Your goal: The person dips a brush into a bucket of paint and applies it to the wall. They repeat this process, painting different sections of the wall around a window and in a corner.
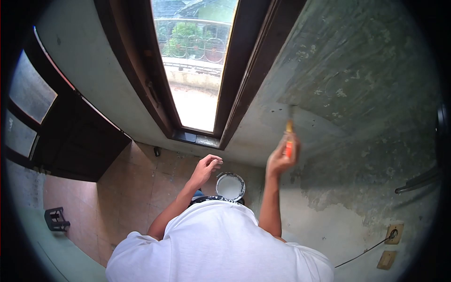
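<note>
Fingers of the right hand [280, 160] clench an orange-handled brush [289, 138], its tip at the stained wall [357, 94] right of the window [197, 70], forearm raised upright. Below the window, the left hand [206, 168] hovers empty, fingers loosely curled, over a paint bucket [230, 186].

Pretty rough room tbh. The wall [357, 70] is blotchy green-grey with paint flaking off lower down. Daylight comes through a tall window [197, 70] in a dark brown frame. Reddish floor tiles [136, 188], dark glazed door [70, 136] on the left, small black stool [56, 219], and a wall socket [393, 233] with a cable.
</note>
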`<action>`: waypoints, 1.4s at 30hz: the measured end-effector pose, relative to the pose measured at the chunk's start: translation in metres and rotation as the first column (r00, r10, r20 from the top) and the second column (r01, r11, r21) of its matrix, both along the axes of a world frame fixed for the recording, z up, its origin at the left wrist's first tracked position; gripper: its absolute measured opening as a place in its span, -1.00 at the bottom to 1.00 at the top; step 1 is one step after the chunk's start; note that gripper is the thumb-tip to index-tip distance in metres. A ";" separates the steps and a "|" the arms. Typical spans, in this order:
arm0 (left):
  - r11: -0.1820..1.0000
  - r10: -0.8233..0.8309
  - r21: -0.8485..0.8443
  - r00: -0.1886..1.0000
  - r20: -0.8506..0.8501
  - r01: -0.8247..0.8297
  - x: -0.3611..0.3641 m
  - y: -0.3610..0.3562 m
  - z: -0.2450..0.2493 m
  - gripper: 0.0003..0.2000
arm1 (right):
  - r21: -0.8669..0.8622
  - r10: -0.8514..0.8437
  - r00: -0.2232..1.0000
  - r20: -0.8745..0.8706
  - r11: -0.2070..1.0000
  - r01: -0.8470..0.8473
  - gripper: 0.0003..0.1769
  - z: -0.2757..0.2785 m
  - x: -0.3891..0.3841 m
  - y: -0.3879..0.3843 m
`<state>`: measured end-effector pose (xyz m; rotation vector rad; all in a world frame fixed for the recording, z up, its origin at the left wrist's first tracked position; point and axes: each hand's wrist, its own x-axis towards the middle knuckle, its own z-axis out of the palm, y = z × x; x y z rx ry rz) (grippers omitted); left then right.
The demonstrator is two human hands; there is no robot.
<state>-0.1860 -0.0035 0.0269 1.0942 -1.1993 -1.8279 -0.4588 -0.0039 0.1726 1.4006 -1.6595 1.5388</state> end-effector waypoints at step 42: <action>0.998 -0.061 -0.012 0.998 -0.004 0.061 0.002 -0.018 -0.004 -0.73 | -0.055 -0.081 0.996 0.038 0.995 0.083 -0.87 0.021 -0.016 -0.002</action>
